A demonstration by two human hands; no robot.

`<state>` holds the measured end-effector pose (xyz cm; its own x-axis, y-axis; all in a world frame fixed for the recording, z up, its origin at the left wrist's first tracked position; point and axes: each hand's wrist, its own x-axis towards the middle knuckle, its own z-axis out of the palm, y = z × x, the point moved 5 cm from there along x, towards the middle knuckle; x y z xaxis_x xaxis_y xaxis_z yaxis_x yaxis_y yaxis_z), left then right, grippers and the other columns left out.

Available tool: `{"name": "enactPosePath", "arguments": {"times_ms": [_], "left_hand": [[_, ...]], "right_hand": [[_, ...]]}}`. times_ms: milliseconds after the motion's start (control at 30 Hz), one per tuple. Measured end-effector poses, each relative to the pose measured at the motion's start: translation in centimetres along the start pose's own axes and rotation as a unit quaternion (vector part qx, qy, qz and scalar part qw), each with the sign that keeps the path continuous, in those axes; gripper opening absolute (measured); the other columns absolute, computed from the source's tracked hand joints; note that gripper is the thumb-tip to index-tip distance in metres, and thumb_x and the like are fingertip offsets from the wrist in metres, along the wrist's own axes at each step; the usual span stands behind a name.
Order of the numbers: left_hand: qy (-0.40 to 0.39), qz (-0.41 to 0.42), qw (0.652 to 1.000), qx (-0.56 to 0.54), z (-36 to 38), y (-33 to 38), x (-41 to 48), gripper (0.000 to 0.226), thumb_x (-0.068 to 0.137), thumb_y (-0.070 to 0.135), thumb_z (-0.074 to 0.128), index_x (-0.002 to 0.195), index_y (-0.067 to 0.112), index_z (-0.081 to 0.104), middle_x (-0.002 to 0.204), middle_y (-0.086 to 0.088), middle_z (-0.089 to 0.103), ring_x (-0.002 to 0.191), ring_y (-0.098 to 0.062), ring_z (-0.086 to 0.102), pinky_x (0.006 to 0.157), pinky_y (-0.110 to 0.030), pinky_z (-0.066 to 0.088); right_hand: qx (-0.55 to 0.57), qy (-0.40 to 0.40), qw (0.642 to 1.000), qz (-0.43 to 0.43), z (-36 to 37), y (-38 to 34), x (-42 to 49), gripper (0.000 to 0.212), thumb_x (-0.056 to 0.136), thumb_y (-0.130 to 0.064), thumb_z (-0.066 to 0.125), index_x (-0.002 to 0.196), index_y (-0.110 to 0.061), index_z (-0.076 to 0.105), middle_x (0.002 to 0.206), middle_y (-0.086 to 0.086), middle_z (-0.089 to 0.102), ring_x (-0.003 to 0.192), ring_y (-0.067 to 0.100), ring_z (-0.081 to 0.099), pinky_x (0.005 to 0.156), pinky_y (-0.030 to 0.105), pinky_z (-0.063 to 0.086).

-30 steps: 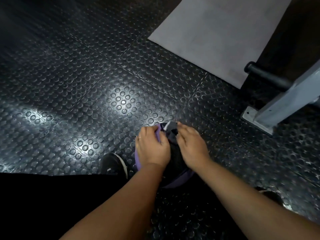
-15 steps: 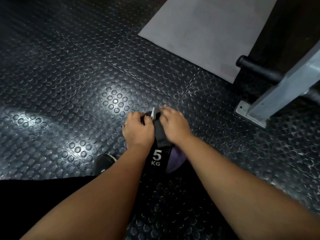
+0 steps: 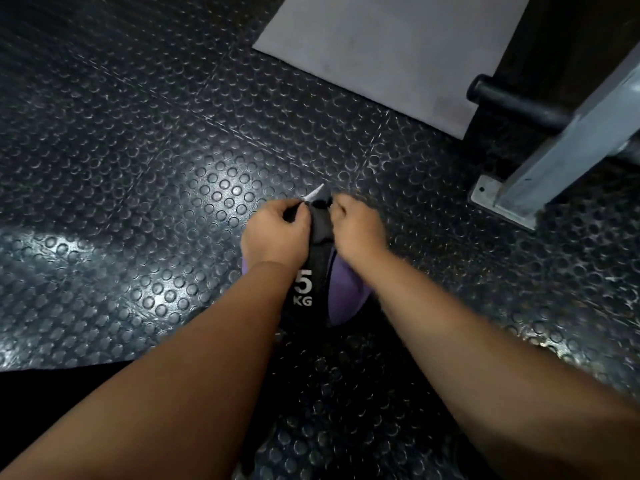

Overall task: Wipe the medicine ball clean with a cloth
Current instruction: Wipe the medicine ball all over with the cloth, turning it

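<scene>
A purple and black medicine ball [image 3: 341,289] marked "5 KG" sits on the studded floor between my forearms. A dark cloth [image 3: 320,221] with a pale corner lies over the ball's far side. My left hand [image 3: 272,233] grips the cloth's left end with curled fingers. My right hand [image 3: 358,230] grips its right end, also with curled fingers. Both hands rest on the top of the ball and hide much of it.
The black rubber floor [image 3: 138,168] with raised round studs spreads all around. A grey mat [image 3: 388,53] lies at the back. A grey metal frame foot [image 3: 509,199] with a black bar [image 3: 516,102] stands at the right. My dark trouser leg [image 3: 69,386] is at the lower left.
Both hands curled around the cloth and drew it taut over the ball's far side. The "5 KG" mark came into sight. The view shifted a little.
</scene>
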<state>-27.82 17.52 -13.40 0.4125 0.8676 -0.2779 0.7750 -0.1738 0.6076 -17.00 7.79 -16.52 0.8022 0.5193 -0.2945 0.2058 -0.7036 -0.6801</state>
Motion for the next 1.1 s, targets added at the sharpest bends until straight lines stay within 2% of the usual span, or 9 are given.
{"name": "enactPosePath", "arguments": {"times_ms": [100, 267, 400, 567, 700, 767, 833, 967, 1100], "left_hand": [[0.017, -0.045, 0.999, -0.015, -1.1, -1.5, 2.3, 0.026, 0.088, 0.045, 0.062, 0.104, 0.029, 0.076, 0.092, 0.003, 0.074, 0.088, -0.021, 0.068, 0.079, -0.031, 0.054], [0.001, -0.056, 0.998, -0.017, -3.1, -3.3, 5.7, 0.027, 0.093, 0.042, 0.064, 0.099, 0.019, 0.078, 0.081, -0.002, 0.067, 0.091, -0.027, 0.067, 0.076, -0.026, 0.043], [0.024, -0.017, 0.999, 0.027, -4.4, -2.3, 5.9, 0.034, 0.100, 0.040, 0.053, 0.102, 0.012, 0.072, 0.091, -0.016, 0.070, 0.092, -0.035, 0.063, 0.074, -0.031, 0.039], [-0.016, 0.079, 0.995, 0.054, -3.0, -2.1, 2.9, 0.037, 0.103, 0.041, 0.037, 0.121, 0.024, 0.065, 0.122, -0.004, 0.067, 0.105, -0.026, 0.059, 0.100, -0.045, 0.044], [0.007, 0.094, 0.995, 0.018, -3.1, -2.6, 2.2, 0.037, 0.101, 0.030, 0.038, 0.128, 0.031, 0.064, 0.128, -0.001, 0.065, 0.116, -0.025, 0.058, 0.104, -0.043, 0.043], [-0.006, 0.067, 0.998, -0.003, -2.6, -3.1, 2.4, 0.039, 0.095, 0.039, 0.038, 0.125, 0.036, 0.063, 0.125, -0.003, 0.066, 0.112, -0.029, 0.060, 0.099, -0.040, 0.046], [-0.025, 0.048, 0.998, -0.037, -2.1, -3.3, 2.5, 0.034, 0.096, 0.041, 0.042, 0.123, 0.043, 0.062, 0.128, 0.001, 0.066, 0.115, -0.026, 0.060, 0.100, -0.042, 0.046], [0.016, 0.088, 0.995, -0.052, -2.4, -2.1, 1.4, 0.053, 0.088, 0.033, 0.031, 0.126, 0.027, 0.067, 0.132, 0.005, 0.065, 0.122, -0.016, 0.056, 0.105, -0.037, 0.042], [0.039, 0.080, 0.995, -0.049, -2.8, -2.7, 1.0, 0.053, 0.086, 0.031, 0.031, 0.123, 0.029, 0.069, 0.131, 0.009, 0.065, 0.123, -0.012, 0.055, 0.102, -0.026, 0.039]], "right_hand": [[0.028, 0.099, 0.987, -0.125, 0.5, -1.2, -7.9, 0.037, 0.098, -0.021, 0.039, 0.128, -0.011, 0.058, 0.136, 0.008, 0.055, 0.130, 0.026, 0.045, 0.109, 0.036, 0.034], [0.082, 0.030, 0.957, -0.278, 2.5, -3.0, -13.1, 0.043, 0.103, -0.028, 0.028, 0.127, -0.010, 0.059, 0.138, 0.003, 0.054, 0.136, 0.017, 0.038, 0.114, 0.036, 0.028], [0.211, 0.131, 0.953, -0.173, -2.7, -3.2, -9.7, 0.024, 0.095, -0.022, 0.038, 0.108, -0.020, 0.059, 0.101, -0.002, 0.062, 0.093, 0.005, 0.055, 0.085, 0.012, 0.043], [0.300, 0.263, 0.916, 0.040, -8.7, 3.0, -2.8, 0.025, 0.102, -0.017, 0.038, 0.107, -0.004, 0.058, 0.089, 0.005, 0.061, 0.080, 0.016, 0.057, 0.069, 0.029, 0.046], [0.224, 0.158, 0.961, -0.032, -4.5, 0.8, -4.0, 0.016, 0.097, -0.010, 0.043, 0.101, -0.014, 0.059, 0.081, -0.005, 0.058, 0.073, 0.007, 0.054, 0.066, 0.026, 0.042], [0.197, 0.051, 0.970, -0.136, 0.6, -3.3, -6.3, 0.035, 0.094, -0.015, 0.039, 0.123, -0.016, 0.057, 0.121, 0.000, 0.061, 0.117, 0.012, 0.054, 0.100, 0.035, 0.040], [0.081, 0.020, 0.978, -0.190, 3.9, -5.6, -8.0, 0.051, 0.092, -0.024, 0.029, 0.142, -0.022, 0.040, 0.151, -0.005, 0.037, 0.145, 0.016, 0.021, 0.119, 0.042, 0.011], [0.017, 0.071, 0.986, -0.149, 3.2, -5.0, -4.6, 0.050, 0.095, -0.026, 0.028, 0.143, -0.021, 0.041, 0.150, -0.005, 0.038, 0.141, 0.018, 0.027, 0.118, 0.039, 0.017], [0.083, -0.135, 0.987, 0.033, 3.8, -0.2, 2.6, 0.029, 0.097, -0.027, 0.049, 0.123, -0.014, 0.058, 0.111, 0.008, 0.062, 0.107, 0.029, 0.057, 0.082, 0.031, 0.042]]}}
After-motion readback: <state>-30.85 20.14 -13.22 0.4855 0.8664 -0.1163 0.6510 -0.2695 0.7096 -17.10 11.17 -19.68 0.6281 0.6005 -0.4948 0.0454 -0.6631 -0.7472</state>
